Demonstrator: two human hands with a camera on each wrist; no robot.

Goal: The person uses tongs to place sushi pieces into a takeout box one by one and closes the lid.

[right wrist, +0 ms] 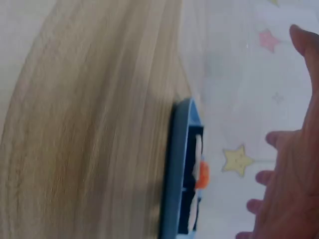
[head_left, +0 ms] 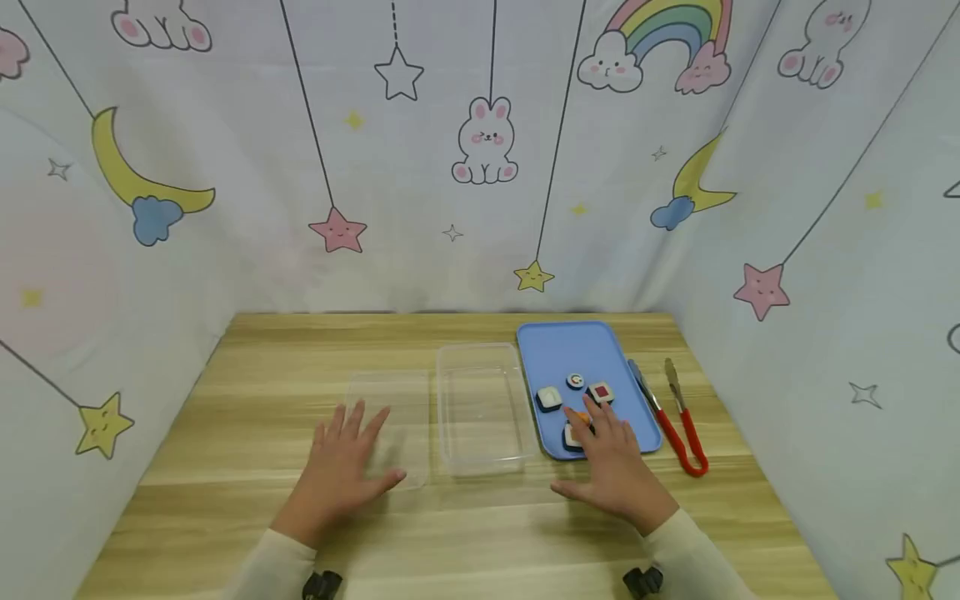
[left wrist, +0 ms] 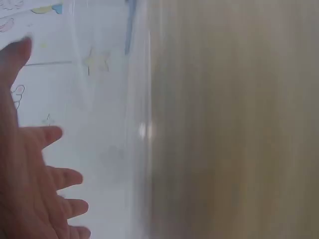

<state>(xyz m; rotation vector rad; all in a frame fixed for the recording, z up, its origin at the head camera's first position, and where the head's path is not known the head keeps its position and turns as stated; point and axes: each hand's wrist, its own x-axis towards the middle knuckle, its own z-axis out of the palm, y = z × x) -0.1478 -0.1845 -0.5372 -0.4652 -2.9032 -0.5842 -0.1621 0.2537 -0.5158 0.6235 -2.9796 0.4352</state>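
Observation:
My left hand (head_left: 342, 468) is spread with straight fingers over the left edge of a clear plastic lid (head_left: 401, 442), holding nothing. My right hand (head_left: 611, 467) hovers with spread fingers at the near edge of a blue tray (head_left: 570, 346), partly covering the sushi pieces there. On that tray lie several sushi pieces: a white-topped one (head_left: 549, 398), a small round roll (head_left: 575, 381), one with a red centre (head_left: 601, 392), and one with orange on top (right wrist: 203, 175). Between the hands stands a clear plastic container (head_left: 483, 408). In the left wrist view the left hand (left wrist: 35, 184) has its fingers apart.
Tongs (head_left: 692, 442) with red handles lie spread to the right of the tray. A wood-grain table (head_left: 285, 358) carries everything. A white curtain (head_left: 420, 183) printed with stars, moons and rabbits surrounds the table at the back and sides.

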